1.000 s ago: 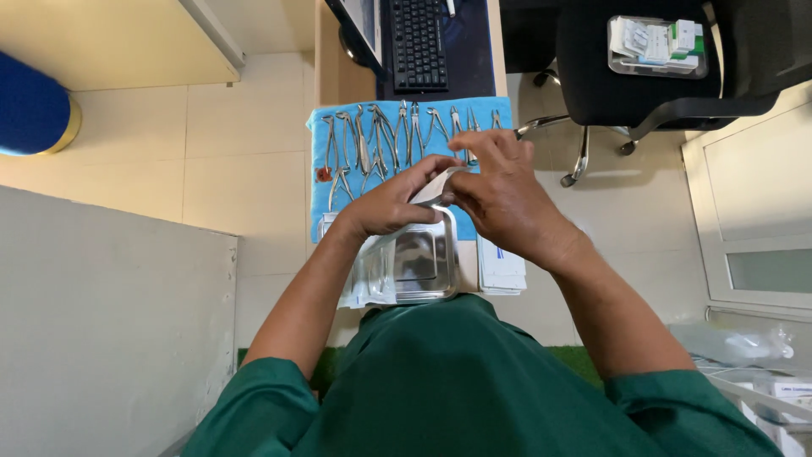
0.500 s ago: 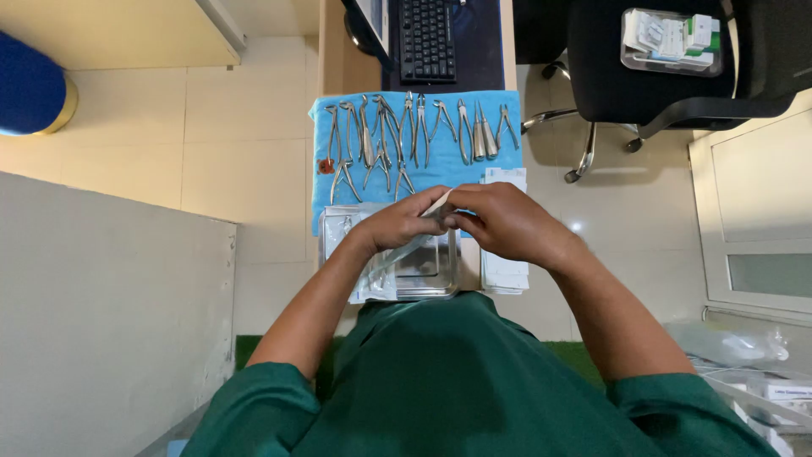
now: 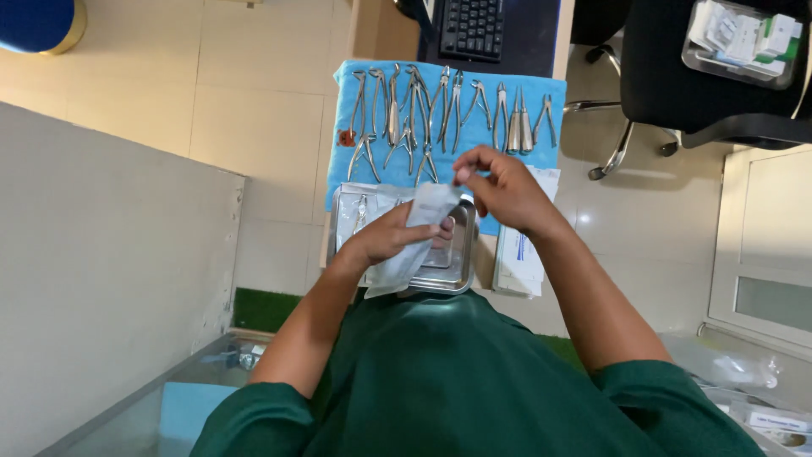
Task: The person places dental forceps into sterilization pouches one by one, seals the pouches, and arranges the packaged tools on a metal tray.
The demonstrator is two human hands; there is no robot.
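Pouch (image 3: 414,241) held between both hands (image 3: 397,237) (image 3: 499,186) above steel tray (image 3: 461,267).

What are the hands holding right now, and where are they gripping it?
Both hold a clear pouch: left hand around its middle, right hand pinching its top corner.

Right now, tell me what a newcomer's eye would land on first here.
The row of steel forceps laid out on a blue cloth at the top. Just below it, both hands work over a steel tray: the left hand holds a pale pouch, and the right hand pinches its top edge.
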